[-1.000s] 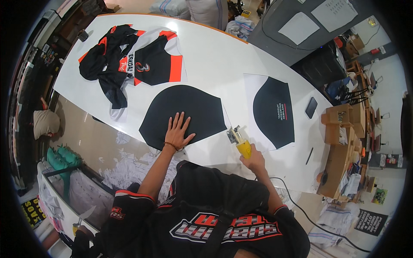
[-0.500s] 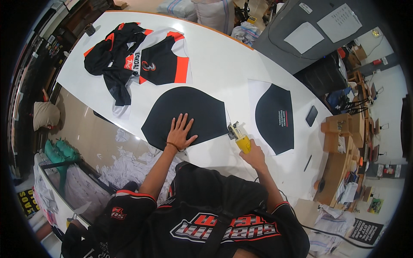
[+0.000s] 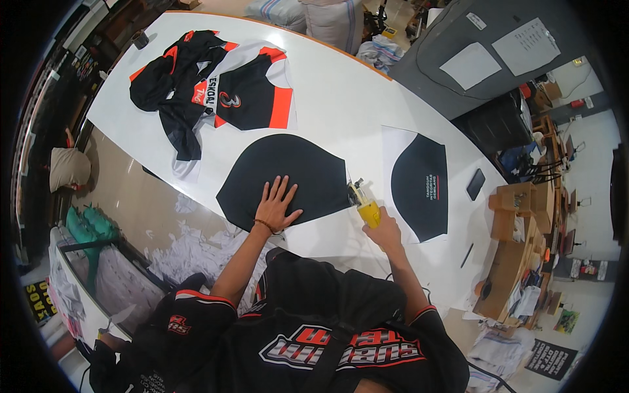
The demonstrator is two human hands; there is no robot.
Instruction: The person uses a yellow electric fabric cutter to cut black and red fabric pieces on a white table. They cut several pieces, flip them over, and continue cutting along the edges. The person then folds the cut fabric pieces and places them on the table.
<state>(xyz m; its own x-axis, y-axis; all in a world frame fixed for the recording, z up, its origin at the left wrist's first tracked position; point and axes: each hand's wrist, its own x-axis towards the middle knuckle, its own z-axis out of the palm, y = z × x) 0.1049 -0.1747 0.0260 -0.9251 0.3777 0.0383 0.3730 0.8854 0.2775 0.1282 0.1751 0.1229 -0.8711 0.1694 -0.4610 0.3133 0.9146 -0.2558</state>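
A black fabric panel (image 3: 295, 160) with a rounded far edge lies flat on the white table (image 3: 327, 245) in front of me. Pressing on its near part is my left hand (image 3: 275, 206), fingers stretched and spread, holding nothing. My right hand (image 3: 385, 230) is wrapped round a yellow handheld electric fabric cutter (image 3: 369, 213). Its metal head sits at the panel's right edge, with a thin white strip beside it. Farther right lies a second black panel (image 3: 416, 190) with small lettering, on white-margined cloth.
Black, orange and white jersey pieces (image 3: 252, 98) lie at the far left of the table. A phone (image 3: 476, 185) and a pen (image 3: 467, 255) rest at the right, near cardboard boxes (image 3: 514, 196). White scraps (image 3: 190, 255) cover the floor at left; a person's hand (image 3: 111, 339) shows at lower left.
The cutter has moved slightly away from me along the panel's right edge, my right hand with it. My left hand stays on the panel. The whole view has shifted a little.
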